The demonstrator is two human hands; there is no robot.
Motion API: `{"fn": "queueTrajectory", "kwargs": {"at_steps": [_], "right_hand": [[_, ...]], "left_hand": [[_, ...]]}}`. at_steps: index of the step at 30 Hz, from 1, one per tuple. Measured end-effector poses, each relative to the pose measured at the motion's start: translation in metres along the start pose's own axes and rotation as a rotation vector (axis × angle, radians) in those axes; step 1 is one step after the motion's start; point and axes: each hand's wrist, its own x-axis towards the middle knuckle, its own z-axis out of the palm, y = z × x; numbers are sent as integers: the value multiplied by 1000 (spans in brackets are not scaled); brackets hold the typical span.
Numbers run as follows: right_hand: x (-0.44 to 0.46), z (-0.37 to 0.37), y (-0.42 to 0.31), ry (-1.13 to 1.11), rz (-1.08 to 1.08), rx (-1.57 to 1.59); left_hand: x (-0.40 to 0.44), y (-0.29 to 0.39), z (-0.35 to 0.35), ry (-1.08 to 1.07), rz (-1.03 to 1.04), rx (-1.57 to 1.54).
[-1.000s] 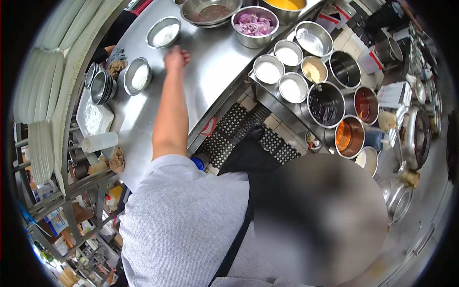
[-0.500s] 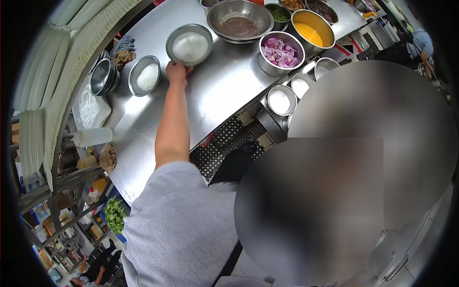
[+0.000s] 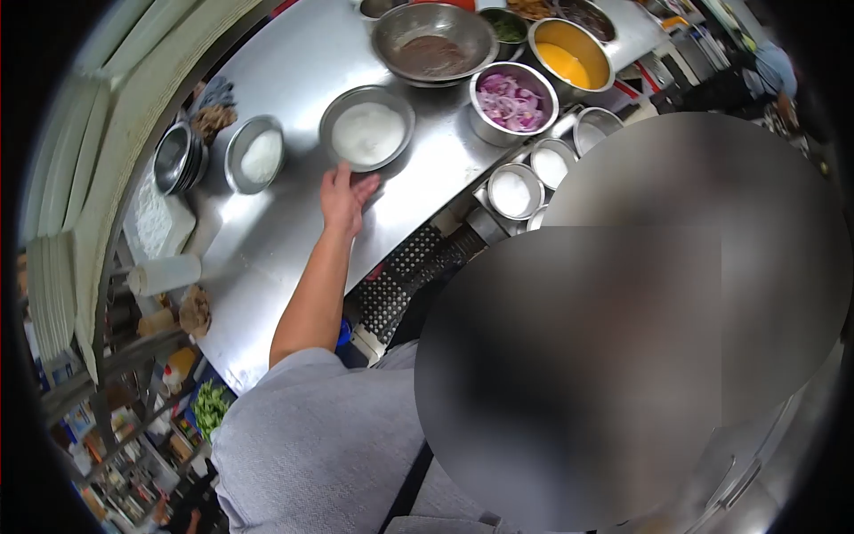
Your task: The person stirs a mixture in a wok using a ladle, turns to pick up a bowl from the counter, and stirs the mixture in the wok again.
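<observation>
My left hand (image 3: 344, 198) reaches over the steel table with its fingers apart. Its fingertips are at the near rim of a metal bowl of white powder or grains (image 3: 367, 133); whether they still touch it is hard to tell. Left of that bowl stands a second metal bowl with white contents (image 3: 261, 157). Sliced red onion fills a pot (image 3: 510, 102) to the right, and behind it is a wide bowl with brown contents (image 3: 433, 55). My right hand does not show.
Stacked metal bowls (image 3: 173, 160), a tray of white powder (image 3: 153, 218) and a squeeze bottle (image 3: 166, 275) are at the left. A pot of yellow liquid (image 3: 569, 62) stands at the back right. Another person (image 3: 774, 71) is at the far right. Blurred areas cover the lower right.
My left hand took hold of the bowl's rim, and the bowl moved right and nearer to me, away from the second bowl. Since then my fingers have spread from their grip.
</observation>
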Motion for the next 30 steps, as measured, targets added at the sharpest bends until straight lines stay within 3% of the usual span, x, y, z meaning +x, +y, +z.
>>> {"fn": "queueTrajectory", "kwargs": {"at_steps": [2, 8, 9, 10, 11, 12, 14, 17, 22, 24, 25, 30], "right_hand": [[0, -14, 14, 24, 18, 25], [18, -94, 104, 135, 17, 178], [1, -99, 97, 168, 90, 317], [5, -91, 123, 405, -205, 184], [8, -94, 140, 317, -78, 140], [-19, -96, 135, 433, -185, -142], [-119, -124, 17, 379, 126, -124], [-149, -140, 31, 437, 45, 46], [-211, -158, 42, 403, -43, 225], [-228, -160, 43, 366, -80, 325], [-242, -169, 26, 286, 21, 365], [-226, -139, 61, 287, 29, 169]], "left_hand": [[-26, -17, 12, -61, -89, -38], [-78, -116, 75, -821, -599, 543], [-85, -137, 85, -948, -607, 711], [-87, -160, 92, -1086, -596, 884], [-81, -192, 91, -1284, -524, 1000], [-68, -224, 90, -1532, -479, 1135], [-44, -279, 84, -1705, -560, 1357], [-43, -297, 94, -1855, -497, 1821], [-71, -277, 137, -1919, -670, 2012], [-90, -284, 151, -1961, -651, 2041], [-101, -289, 158, -2009, -576, 2044], [-146, -317, 183, -2167, -266, 2056]]}}
